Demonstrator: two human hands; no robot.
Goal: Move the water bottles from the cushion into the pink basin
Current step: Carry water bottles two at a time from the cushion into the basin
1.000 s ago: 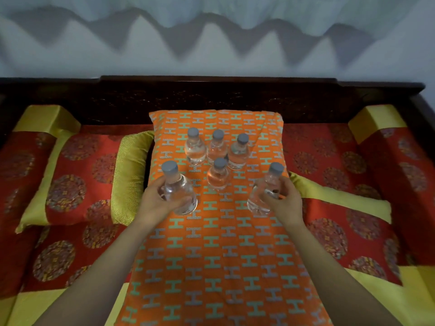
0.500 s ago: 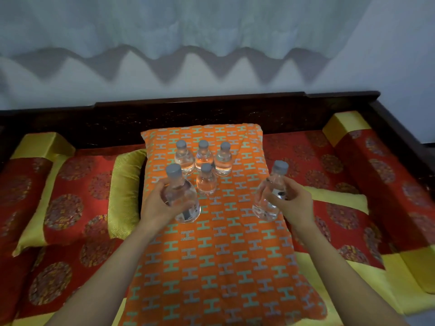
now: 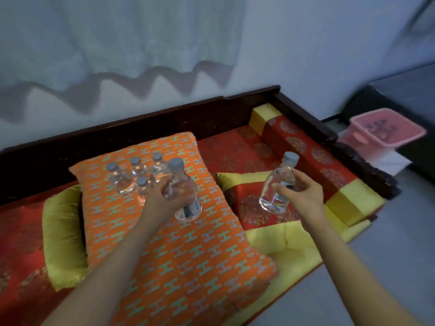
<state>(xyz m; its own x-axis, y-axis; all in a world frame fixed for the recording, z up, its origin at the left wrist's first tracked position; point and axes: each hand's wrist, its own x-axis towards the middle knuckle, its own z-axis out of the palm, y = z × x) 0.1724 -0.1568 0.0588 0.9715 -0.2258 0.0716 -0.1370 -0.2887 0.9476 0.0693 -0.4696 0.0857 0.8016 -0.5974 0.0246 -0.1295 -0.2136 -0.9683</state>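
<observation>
My left hand (image 3: 162, 198) grips a clear water bottle (image 3: 184, 191) with a grey cap, lifted above the orange patterned cushion (image 3: 179, 250). A second clear bottle (image 3: 279, 182) is held in my right hand (image 3: 299, 196), off the cushion's right side over the red bedding. Several more grey-capped bottles (image 3: 134, 175) stand clustered near the cushion's far end, partly behind my left hand. The pink basin (image 3: 386, 128) sits on the floor at the far right, beyond the bed's corner.
The dark wooden bed frame (image 3: 306, 116) runs between the bedding and the basin. Red and yellow pillows (image 3: 303, 147) lie along the right edge, and a yellow-green pillow (image 3: 61, 234) sits left of the cushion. Grey floor (image 3: 388, 243) lies to the right; a dark object (image 3: 412, 95) stands behind the basin.
The view has swung to the right, bringing the pink basin into sight. Both hands have carried their bottles rightward; the right one has left the cushion.
</observation>
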